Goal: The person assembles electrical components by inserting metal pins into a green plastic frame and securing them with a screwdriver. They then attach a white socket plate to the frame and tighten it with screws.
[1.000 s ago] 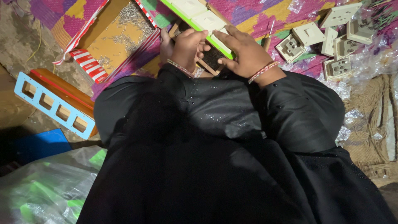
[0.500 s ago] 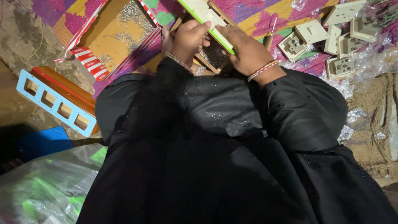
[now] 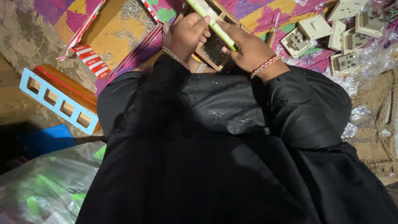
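Both hands grip the green-edged strip (image 3: 213, 23) over a wooden box (image 3: 213, 52) (screws inside): left hand (image 3: 186, 35) curled, right hand (image 3: 246, 49) pinching, steadying it.

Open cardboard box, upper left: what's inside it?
The cardboard box holds loose small metal pins or screws, heaped at the top and scattered over its brown floor. Its top end runs out of frame, so the contents there can't be seen.

Screw box (image 3: 120, 33) left, switch plates (image 3: 327, 37) right
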